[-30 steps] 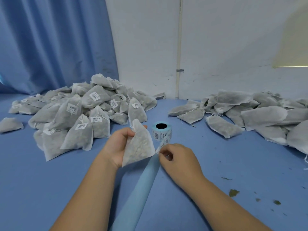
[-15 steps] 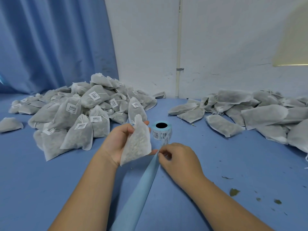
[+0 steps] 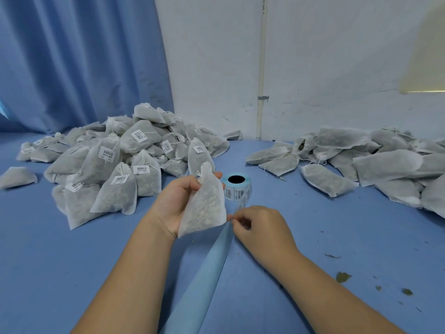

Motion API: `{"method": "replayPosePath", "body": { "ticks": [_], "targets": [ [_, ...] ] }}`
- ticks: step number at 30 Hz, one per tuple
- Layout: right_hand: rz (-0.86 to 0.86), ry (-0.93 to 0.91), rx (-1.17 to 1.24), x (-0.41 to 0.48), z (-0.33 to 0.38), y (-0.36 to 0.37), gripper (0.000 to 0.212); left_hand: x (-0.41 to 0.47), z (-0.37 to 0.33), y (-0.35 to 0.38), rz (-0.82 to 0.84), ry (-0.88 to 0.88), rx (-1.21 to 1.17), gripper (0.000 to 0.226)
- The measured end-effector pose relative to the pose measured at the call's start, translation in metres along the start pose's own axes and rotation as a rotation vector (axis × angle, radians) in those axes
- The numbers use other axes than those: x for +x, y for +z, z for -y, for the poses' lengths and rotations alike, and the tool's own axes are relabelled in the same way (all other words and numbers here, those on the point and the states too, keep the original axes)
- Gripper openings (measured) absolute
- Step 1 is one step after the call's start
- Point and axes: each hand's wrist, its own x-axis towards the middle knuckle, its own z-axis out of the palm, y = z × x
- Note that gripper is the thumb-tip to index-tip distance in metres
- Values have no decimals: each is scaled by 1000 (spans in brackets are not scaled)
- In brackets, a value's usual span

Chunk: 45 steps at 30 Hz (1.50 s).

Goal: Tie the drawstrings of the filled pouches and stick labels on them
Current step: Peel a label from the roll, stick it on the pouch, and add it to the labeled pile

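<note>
The left hand [image 3: 179, 206] grips a pouch [image 3: 204, 213]; the right hand [image 3: 262, 225] pinches the label strip [image 3: 241, 204]. Beyond stand the roll [image 3: 237, 188] and labelled heap [image 3: 115, 160].

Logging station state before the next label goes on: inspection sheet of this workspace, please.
Surface: blue table.
Job's things: pouch held up, no label showing; label roll on end behind it, its strip trailing toward the camera; labelled pile at left; second pile at right, no labels showing.
Clutter: dried leaf bits at front right.
Grippers: left hand grips the pouch; right hand pinches the strip.
Cables: nothing seen.
Surroundings: blue curtain at left; white wall with a vertical pipe.
</note>
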Motion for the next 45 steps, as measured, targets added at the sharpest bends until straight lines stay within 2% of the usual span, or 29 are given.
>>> {"method": "replayPosePath", "body": {
  "ticks": [9,14,18,23,32,35,39,42,45],
  "targets": [
    [-18,29,53,0,0,3,14,-1,0,2,-32,-3,15,42],
    [-22,129,131,-1,0,1,22,1,1,-2,-55,4,22,42],
    [-22,238,201,-1,-2,-3,14,3,1,-2,-81,18,59,37],
    [-39,351,285,-4,-6,-11,16,2,1,2,-28,-12,64,27],
    [-45,459,395,-11,-3,-49,18,-1,9,29,105,25,206,27],
    [-84,472,397,-19,-10,-68,15,0,12,40,113,69,235,38],
    [-193,509,436,-35,-25,-93,12,1,24,54,72,83,305,26],
    [-308,516,430,-48,-33,-107,10,3,39,64,5,95,323,30],
    [-420,444,383,-52,-29,-117,13,5,54,71,-49,88,329,31]
  ]
}}
